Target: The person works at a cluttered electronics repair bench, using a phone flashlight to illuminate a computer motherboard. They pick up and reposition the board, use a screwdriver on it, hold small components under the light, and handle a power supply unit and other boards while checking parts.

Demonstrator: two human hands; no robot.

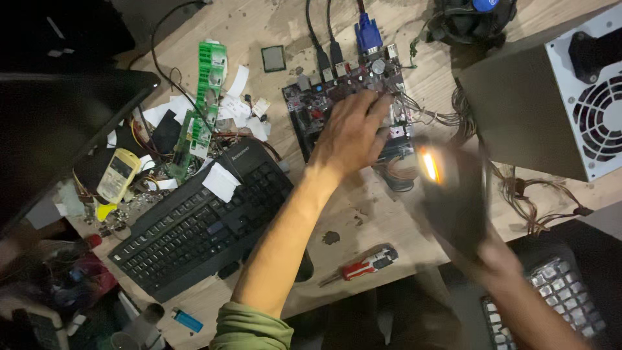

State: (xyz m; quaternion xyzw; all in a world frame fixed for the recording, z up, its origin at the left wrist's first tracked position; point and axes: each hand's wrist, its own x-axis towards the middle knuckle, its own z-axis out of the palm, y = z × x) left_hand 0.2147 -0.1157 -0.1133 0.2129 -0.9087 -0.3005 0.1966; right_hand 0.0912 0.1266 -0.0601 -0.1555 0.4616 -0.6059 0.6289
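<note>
- Left hand (350, 133): reaches forward from a green sleeve (253, 327), palm down, fingers spread and loosely curved, resting on the dark reddish circuit board (308, 107); whether the fingers grip any part is not visible.
- Right hand (495, 256): blurred, at the lower right; it is closed around a dark, flat, phone-like device (457, 201) whose small lamp (429, 165) glows orange-yellow toward the board.
- Circuit board: lies flat on the pale wooden table (363, 214), upper centre, just right of the keyboard; a blue plug (368, 34) and two black cables (324, 52) enter its far edge, and a bundle of thin wires (447, 116) leaves its right side.
- Black computer keyboard (201, 223): lies at a slant to the left of the forearm, with a white paper slip (220, 181) on its upper edge.
- Red-handled screwdriver (363, 264): lies on the table near the front edge, between the two arms.
- Grey metal power supply box (538, 110): stands at the upper right, its white fan grille (602, 113) facing right.
- Small square processor chip (273, 58): lies apart, left of the cables.
- Green circuit strips (207, 97), a yellowish handheld meter (118, 174) and a blue lighter (188, 319): lie among the clutter on the left.
</note>
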